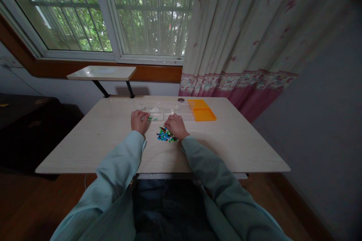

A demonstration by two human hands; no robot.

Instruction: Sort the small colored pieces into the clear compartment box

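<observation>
A heap of small blue, green and dark pieces lies on the table in front of me. My right hand is over the heap's right side, fingers bent and drawn together at its far edge. Behind it lies a clear plastic box with compartments. My left hand is at the box's near left corner, thumb and fingers pinched together. A few green pieces show beside those fingertips, apparently in the near left compartment. Whatever either hand pinches is too small to make out.
An orange plastic tray or lid adjoins the clear box on the right. The pale wooden table has a small raised shelf at its back left. A window and a floral curtain stand behind it.
</observation>
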